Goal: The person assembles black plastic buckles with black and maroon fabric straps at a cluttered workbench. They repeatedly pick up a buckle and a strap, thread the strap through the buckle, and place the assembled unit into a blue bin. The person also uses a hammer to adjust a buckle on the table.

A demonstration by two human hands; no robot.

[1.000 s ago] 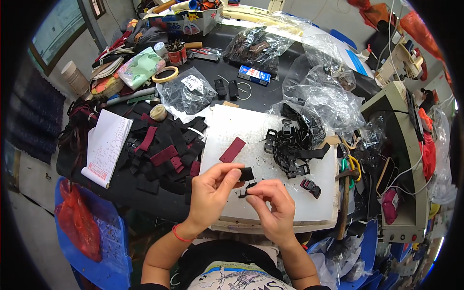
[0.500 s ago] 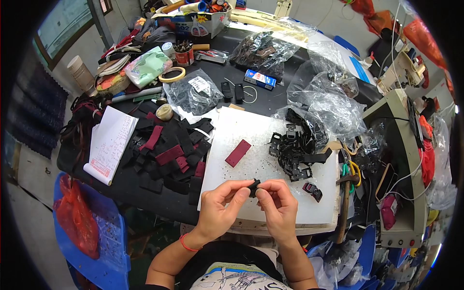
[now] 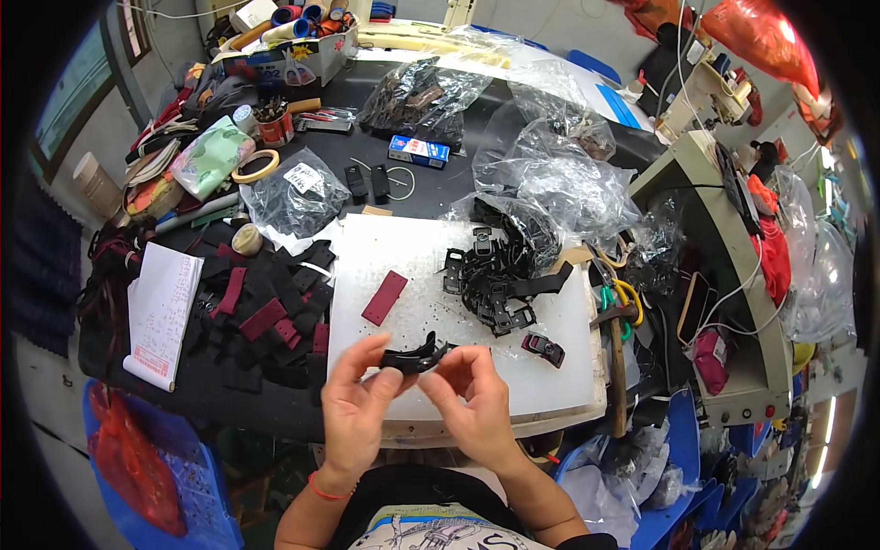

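Above the near part of a white board (image 3: 561, 390), my left hand (image 3: 356, 408) and my right hand (image 3: 477, 408) pinch a bent black strap piece (image 3: 410, 358) between fingers and thumbs. It is shiny and curved; the fingertips cover its ends. Beyond it on the board lies a flat maroon strip (image 3: 384, 298) with small holes. A heap of black straps with buckles (image 3: 490, 284) sits to the right. Nearer my right hand is a single maroon and black buckle piece (image 3: 544, 350). Left of the board, black and maroon strips (image 3: 264, 316) are piled on the black table.
A written notepad (image 3: 165, 312) lies at the table's left. Clear plastic bags (image 3: 568, 174), a blue box (image 3: 419, 151) and a tape roll (image 3: 256, 166) are farther back. A hammer (image 3: 618, 367) and scissors (image 3: 628, 302) lie along the board's right edge, beside a beige machine cabinet (image 3: 706, 202).
The view has shifted, so the table sits farther left. My hands have moved apart, and the black piece, compact between my fingertips before, now shows as a longer curved strap.
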